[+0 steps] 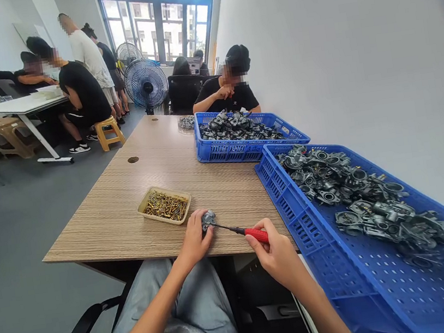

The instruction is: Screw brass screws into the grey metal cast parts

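Observation:
Near the table's front edge, my left hand is closed around a small grey metal part that looks like a carburetor body. My right hand grips the red handle of a screwdriver. Its dark shaft points left, and the tip meets the metal part beside my left fingers; the exact contact spot is too small to make out. Just beyond my left hand stands a shallow cream tray holding many small brass-coloured pieces.
On my right a blue crate holds a heap of grey metal parts. Another blue crate with similar parts stands farther back, before a seated person. A fan stands beyond the wooden table. More people are at a white table.

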